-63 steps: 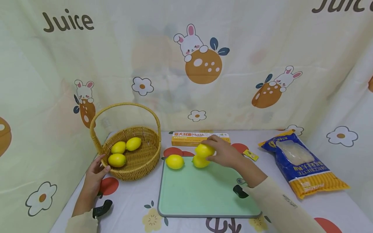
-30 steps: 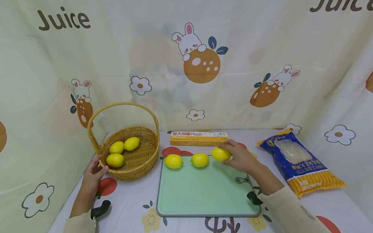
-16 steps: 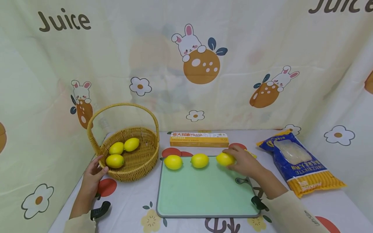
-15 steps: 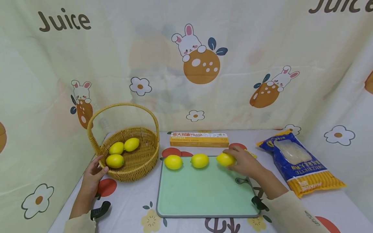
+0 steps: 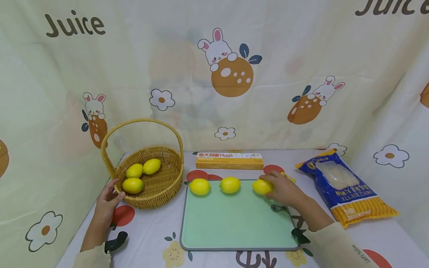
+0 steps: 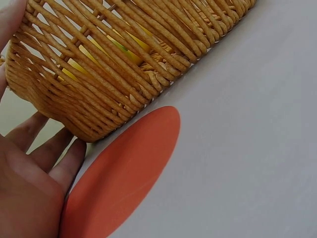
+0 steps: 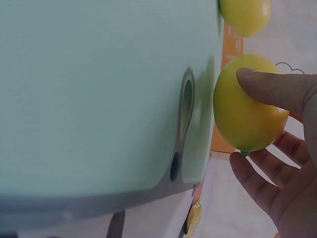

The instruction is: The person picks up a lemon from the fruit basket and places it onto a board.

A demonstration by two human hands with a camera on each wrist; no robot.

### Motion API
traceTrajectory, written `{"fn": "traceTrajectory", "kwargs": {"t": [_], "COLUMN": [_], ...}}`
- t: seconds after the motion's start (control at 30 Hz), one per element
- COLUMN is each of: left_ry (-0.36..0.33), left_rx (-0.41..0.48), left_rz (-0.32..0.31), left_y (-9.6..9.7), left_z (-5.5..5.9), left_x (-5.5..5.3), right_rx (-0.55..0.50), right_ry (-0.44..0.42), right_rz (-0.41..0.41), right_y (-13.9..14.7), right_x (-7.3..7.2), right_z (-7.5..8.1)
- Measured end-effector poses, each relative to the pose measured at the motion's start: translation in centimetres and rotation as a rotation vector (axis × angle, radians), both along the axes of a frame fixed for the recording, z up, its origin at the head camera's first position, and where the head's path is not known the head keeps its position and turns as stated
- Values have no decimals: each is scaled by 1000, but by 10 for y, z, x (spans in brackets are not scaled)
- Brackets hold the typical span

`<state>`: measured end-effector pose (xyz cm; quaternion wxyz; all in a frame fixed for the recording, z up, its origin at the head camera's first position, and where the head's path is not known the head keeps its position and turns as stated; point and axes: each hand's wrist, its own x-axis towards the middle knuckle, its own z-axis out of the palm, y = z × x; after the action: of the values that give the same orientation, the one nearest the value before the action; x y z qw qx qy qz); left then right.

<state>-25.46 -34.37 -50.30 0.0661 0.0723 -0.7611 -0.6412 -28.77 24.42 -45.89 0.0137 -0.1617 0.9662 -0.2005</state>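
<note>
At the far right corner of the green cutting board, my right hand holds a lemon between thumb and fingers. In the right wrist view the thumb lies on this lemon, with the fingers behind and below it. Whether it touches the board is hard to tell. To its left, a middle lemon and a left lemon rest along the board's far edge. My left hand grips the near left rim of the wicker basket, thumb over the rim. Inside lie 3 lemons.
Behind the board stands a pasta box. A blue and yellow pasta bag lies to the right, and a small yellow packet sits partly behind my right hand. The basket's tall handle arches upward. A printed curtain hangs behind the table.
My right hand has carried its lemon rightward from above the middle lemon and lowered it to the board's far right corner. The left hand stays on the basket.
</note>
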Motion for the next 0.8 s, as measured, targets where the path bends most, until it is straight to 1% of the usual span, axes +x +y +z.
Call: {"fn": "traceTrajectory", "kwargs": {"t": [0.1,0.33,0.43,0.57,0.67,0.8], "left_ry": [-1,23,13,6,7,14], "left_rx": [-3,-17,-30,-24,-12,-19], "left_rz": [1,-7,-2,2,2,-2], "left_y": [0,0,0,1,1,0], "left_z": [-1,0,1,1,1,1], "left_x": [0,1,1,2,2,1], "right_rx": [6,11,14,21,33,44], "right_ry": [2,-1,-1,-10,-11,5], "right_rz": [0,5,13,14,17,32], "right_y": [1,-1,-1,-2,-2,0], "right_x": [0,0,-1,-2,-3,-6], "right_z": [-1,0,0,0,-1,0]}}
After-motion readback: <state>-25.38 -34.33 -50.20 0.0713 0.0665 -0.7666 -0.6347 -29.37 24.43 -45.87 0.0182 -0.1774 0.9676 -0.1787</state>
